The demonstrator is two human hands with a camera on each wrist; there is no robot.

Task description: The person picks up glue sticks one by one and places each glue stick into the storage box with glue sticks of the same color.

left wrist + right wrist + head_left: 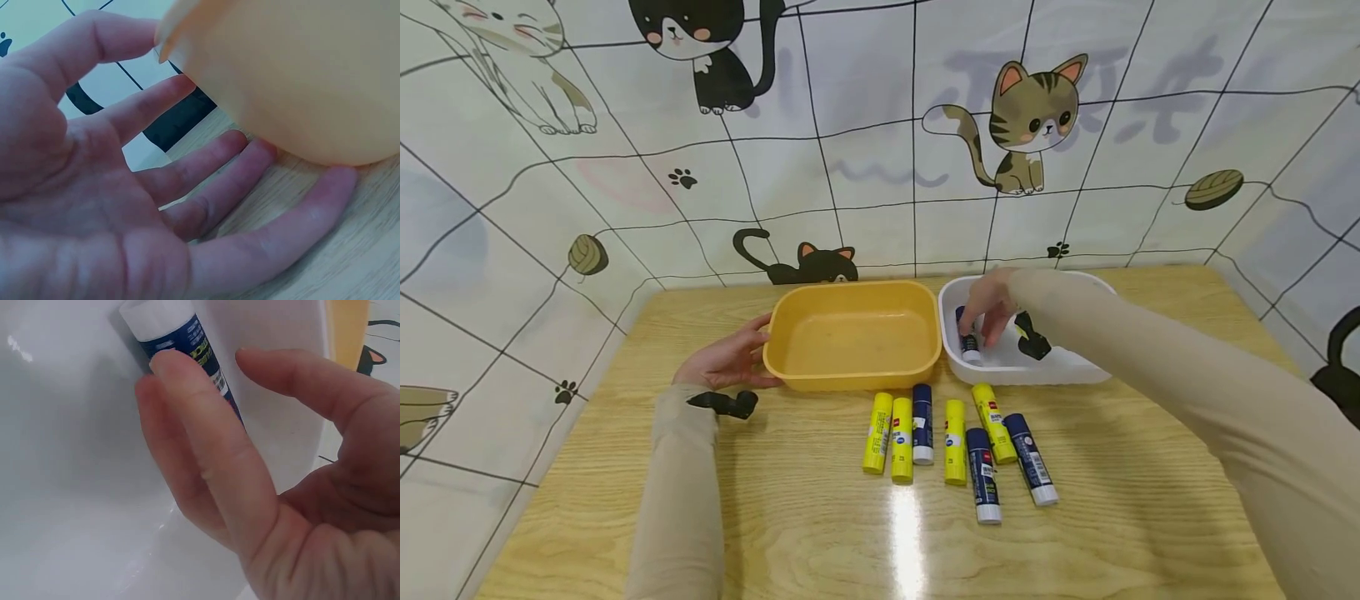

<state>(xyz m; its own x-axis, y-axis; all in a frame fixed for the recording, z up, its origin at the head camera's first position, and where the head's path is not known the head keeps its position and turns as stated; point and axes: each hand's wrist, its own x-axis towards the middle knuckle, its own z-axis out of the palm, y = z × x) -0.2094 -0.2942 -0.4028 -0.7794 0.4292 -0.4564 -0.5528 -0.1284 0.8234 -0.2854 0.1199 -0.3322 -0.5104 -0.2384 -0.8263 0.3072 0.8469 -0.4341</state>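
Note:
In the head view my left hand (730, 354) touches the left side of a yellow plastic basin (853, 379). The left wrist view shows its thumb at the rim and its extended fingers against the lower wall. My right hand (992, 304) reaches into a white basin (1060, 377), just over a blue glue stick (970, 346) with a white cap. That glue stick (159, 322) lies by the basin's wall in the right wrist view. The thumb and fingers there are spread apart around it, without a visible grip; the fingers hide part of it.
In front of the basins, several yellow glue sticks (955, 442) and three blue glue sticks (983, 475) lie on the wooden table (805, 517). The basins stand side by side. Behind them hangs a cat-patterned cloth (865, 175).

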